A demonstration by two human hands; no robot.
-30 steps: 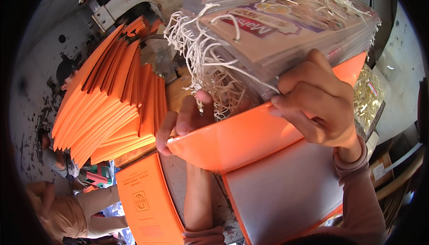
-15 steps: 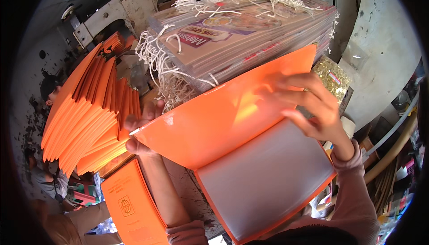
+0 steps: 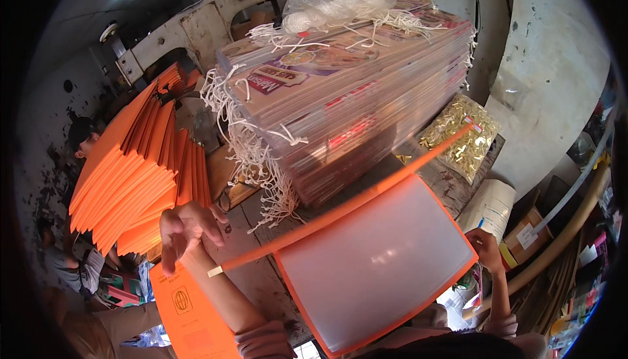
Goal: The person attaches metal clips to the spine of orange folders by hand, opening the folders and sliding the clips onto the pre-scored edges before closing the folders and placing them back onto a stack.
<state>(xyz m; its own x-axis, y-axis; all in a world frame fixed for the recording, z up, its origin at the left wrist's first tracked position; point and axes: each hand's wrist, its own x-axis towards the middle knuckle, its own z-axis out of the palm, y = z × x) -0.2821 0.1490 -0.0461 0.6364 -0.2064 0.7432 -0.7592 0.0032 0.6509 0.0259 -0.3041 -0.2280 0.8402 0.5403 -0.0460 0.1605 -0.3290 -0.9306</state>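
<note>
A worn wooden workbench (image 3: 451,185) is seen in a dim workshop with stained pale walls, and a grey metal machine arm (image 3: 216,15) crosses the far side. On the bench a tall stack of clear-wrapped printed sheets with white cord loops hanging from its edge (image 3: 340,107) is placed, topped by a clear plastic bag of white cord (image 3: 333,9). A fanned pile of orange card folders (image 3: 131,169) is set at the left of the stack, and a clear bag of small gold metal pieces (image 3: 461,136) lies at its right. In front of the stack an open orange plastic folder with a translucent white inner pocket (image 3: 373,261) is held above the bench, its upper cover seen edge-on as a thin orange strip running up toward the gold bag. The left hand (image 3: 186,228) is raised at the lower-left end of that strip, fingers spread and loosely curled, nothing pinched; contact with the cover cannot be told. The right hand (image 3: 487,248) is seen at the folder's right edge, curled; its grip on the edge is hidden and cannot be told. A flat orange printed sheet (image 3: 186,306) lies below the left forearm. Other persons are partly visible at the lower left
</note>
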